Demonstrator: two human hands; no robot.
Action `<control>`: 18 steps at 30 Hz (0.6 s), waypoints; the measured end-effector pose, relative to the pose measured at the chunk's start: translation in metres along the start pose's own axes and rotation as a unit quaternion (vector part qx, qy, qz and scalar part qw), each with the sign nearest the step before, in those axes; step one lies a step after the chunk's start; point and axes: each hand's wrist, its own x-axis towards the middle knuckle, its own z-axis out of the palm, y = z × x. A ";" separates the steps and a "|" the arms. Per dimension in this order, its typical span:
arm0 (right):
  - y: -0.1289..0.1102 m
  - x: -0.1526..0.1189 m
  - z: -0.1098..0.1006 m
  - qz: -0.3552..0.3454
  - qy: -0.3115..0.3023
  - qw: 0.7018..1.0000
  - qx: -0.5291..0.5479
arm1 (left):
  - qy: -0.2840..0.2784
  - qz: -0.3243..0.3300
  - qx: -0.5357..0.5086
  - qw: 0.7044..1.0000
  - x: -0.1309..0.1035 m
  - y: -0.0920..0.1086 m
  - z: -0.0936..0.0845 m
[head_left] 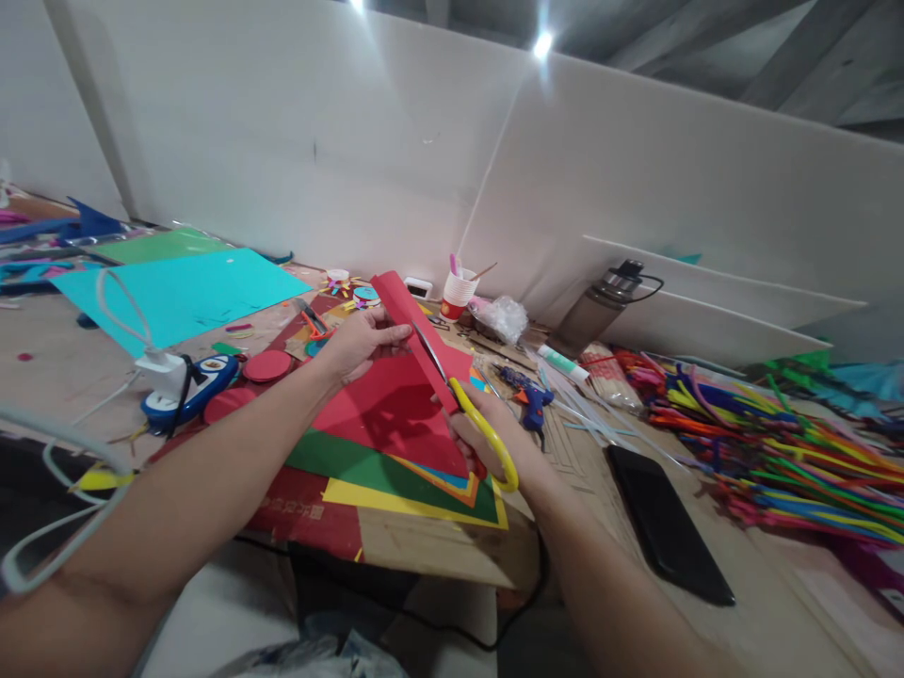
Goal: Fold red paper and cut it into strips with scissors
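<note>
My left hand [363, 345] pinches a folded strip of red paper [399, 299], holding it up at a slant above the table. In my right hand [475, 435] are scissors with yellow handles [494, 441], the fingers wrapped round the loops. Their blades [427, 345] lie along the red strip, close to my left fingertips; how far they cut into it I cannot tell. Beneath both hands lies a stack of coloured sheets, with a red sheet [374, 405] on top and a green sheet [424, 485] and a yellow sheet [416, 508] showing below.
Red discs [266, 365] and a blue power strip [194, 391] lie left. Behind stand a paper cup [459, 290] and a bottle [597, 306]. To the right are a blue glue gun [535, 403], a black phone [668, 523] and many pipe cleaners [798, 461].
</note>
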 end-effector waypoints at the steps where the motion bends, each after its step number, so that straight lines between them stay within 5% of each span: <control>1: 0.001 0.000 0.000 0.002 0.002 1.000 -0.002 | -0.002 0.001 0.001 1.000 0.000 0.000 0.000; 18: -0.005 0.000 -0.001 -0.024 0.004 0.999 -0.039 | -0.006 0.006 -0.002 1.000 0.001 0.000 -0.001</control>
